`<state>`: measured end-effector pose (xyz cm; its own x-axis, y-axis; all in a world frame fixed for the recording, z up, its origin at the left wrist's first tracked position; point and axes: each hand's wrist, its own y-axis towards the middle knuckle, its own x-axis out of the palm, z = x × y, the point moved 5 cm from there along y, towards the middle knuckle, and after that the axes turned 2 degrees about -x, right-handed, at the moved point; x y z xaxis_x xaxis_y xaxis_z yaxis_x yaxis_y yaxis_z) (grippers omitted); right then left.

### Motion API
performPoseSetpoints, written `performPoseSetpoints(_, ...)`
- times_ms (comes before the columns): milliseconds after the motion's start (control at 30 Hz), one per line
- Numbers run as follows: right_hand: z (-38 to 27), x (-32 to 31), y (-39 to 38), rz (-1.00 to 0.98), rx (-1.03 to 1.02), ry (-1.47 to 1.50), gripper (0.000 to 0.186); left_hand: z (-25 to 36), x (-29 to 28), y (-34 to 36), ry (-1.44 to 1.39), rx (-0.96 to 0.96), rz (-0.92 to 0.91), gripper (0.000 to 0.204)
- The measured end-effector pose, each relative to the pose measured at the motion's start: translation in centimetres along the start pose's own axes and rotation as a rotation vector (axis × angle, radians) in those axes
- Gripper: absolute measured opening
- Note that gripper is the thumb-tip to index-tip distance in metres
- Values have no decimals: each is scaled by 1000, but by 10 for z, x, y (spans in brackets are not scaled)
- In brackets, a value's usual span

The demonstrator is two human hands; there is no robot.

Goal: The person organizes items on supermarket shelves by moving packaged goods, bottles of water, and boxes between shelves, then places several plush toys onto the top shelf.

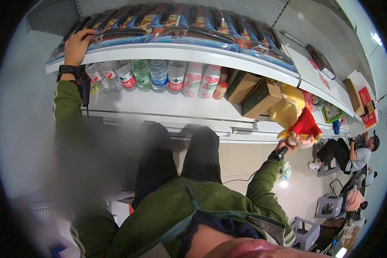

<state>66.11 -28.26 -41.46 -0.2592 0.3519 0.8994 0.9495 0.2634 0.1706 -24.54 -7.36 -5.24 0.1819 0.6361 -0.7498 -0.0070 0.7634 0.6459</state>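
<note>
At the upper left, my left hand (76,46) has its fingers curled over a blister pack with a long dark item (118,35), one in a row of similar packs on the top shelf. To the right, my right hand (287,146) grips a plush doll (303,127) with a red cloak, just outside the lower shelf, against a yellow plush (281,107). Several water bottles (151,75), white bottles with pink labels (210,81) and brown cardboard boxes (257,99) stand on that lower shelf.
A white shelving unit (167,107) spans the view. More boxes (357,99) sit at the right. A small pale plush (284,171) lies on the floor. Several other people (359,157) sit at the far right near grey stools (330,205). A cable (241,179) hangs by my right arm.
</note>
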Motion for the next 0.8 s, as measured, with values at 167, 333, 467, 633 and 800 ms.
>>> performPoseSetpoints(167, -11, 17, 14, -83, 52, 69, 55, -5, -1, -1, -10, 83, 131, 23)
performPoseSetpoints(333, -37, 70, 17, -88, -230, -61, 55, -4, 3, 4, -4, 74, 131, 23)
performPoseSetpoints(467, -96, 182, -25, -168, -752, -183, 55, -4, 4, 5, -39, 44, 137, 23)
performPoseSetpoints(633, -179, 343, -128, -338, -1557, -2, 55, -7, 3, -1, -147, 37, 109, 23)
performPoseSetpoints(800, -251, 451, -169, -432, -1814, 122, 53, 7, -11, -13, -121, 33, 195, 19)
